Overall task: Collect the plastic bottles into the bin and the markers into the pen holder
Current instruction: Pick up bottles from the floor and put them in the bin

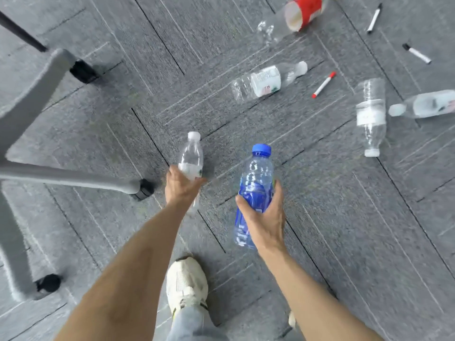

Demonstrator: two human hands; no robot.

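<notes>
Our bare forearms [128,262] reach down — left hand [181,190] fingers curled round a clear ribbed bottle [191,156], right hand [267,220] gripping a glossy blue bottle [257,175]. Beyond the fingers, crumpled clear bottles [261,81] and slim markers [323,84] lie on grey carpet [344,217].

A clear bottle with a white cap [190,158] is gripped in the left hand [183,187], and just right of it a blue bottle with a blue cap [256,183] is gripped round its middle by the right hand [264,217], both caps pointing far. Farther off, four clear bottles lie on their sides: a white-labelled one [268,81] in the middle, a red-labelled one [293,18] at the far edge, one with its cap pointing near [370,116] to the right, and one at the right edge [428,104]. A white marker with red ends [323,84] lies just right of the white-labelled bottle, and two black-capped white markers [374,18] [416,53] lie at the far right, apart from each other.
</notes>
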